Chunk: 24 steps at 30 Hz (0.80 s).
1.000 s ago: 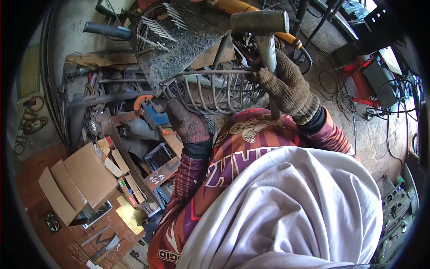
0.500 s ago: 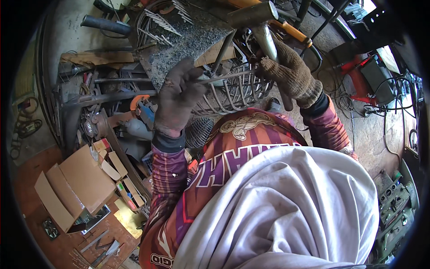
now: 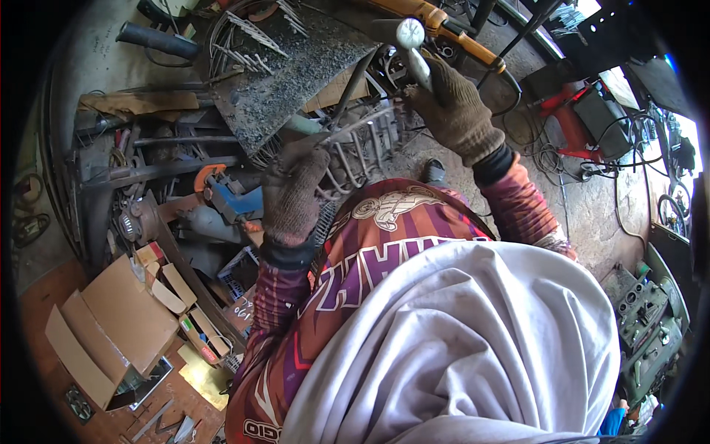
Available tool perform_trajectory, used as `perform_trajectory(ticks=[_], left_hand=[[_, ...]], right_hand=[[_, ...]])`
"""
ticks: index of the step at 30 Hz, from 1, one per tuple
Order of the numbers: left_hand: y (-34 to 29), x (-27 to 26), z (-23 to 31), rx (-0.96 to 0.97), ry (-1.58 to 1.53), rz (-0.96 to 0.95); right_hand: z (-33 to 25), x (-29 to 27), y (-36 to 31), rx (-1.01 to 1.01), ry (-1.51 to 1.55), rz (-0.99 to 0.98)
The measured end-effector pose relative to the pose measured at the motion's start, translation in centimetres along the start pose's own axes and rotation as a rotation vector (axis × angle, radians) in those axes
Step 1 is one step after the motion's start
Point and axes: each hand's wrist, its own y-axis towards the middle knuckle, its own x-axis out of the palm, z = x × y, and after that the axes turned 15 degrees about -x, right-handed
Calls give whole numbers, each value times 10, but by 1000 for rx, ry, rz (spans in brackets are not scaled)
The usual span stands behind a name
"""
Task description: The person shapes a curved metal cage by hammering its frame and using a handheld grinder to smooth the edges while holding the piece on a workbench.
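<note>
Right hand [image 3: 457, 111], brown knit glove: fingers wrapped fully round the handle of a hammer [image 3: 409, 38], raised at the far side, head uppermost.

Left hand [image 3: 294, 194], same kind of glove: fingers curled closed over the near rim of a curved wire grille [image 3: 360, 145], gripping one of its rods. The grille sits between my two hands, just beyond my chest, its ribs running away from me.

Beyond the grille: a dark, speckled steel plate [image 3: 296, 70], tilted, with loose bent rods lying at its far edge.

Far right: an orange-handled tool [image 3: 444, 28] behind the hammer; a red machine [image 3: 573, 118] with cables trailing over the concrete floor.

Left: a blue and orange power tool [image 3: 225, 198] among scrap metal; nearer, an opened cardboard box [image 3: 111, 333].

Handling note, my judgement: keep the left grip firm and well aside of the point to be struck, brace the grille against the plate, and bring the hammer face down square on the rod.
</note>
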Motion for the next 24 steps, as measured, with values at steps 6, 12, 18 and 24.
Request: perform_trajectory(ticks=[6,12,18,24], left_hand=[[-21,11,20,119,153,212],[-16,10,7,335,432,357],[-15,10,4,384,622,413],[-12,13,-1,259,349,340]], right_hand=[[-53,-30,-23,77,108,-95],[-80,-27,-31,156,164,-430],[-83,-24,-20,223,131,-519],[-100,-48,-15,248,219,-428]])
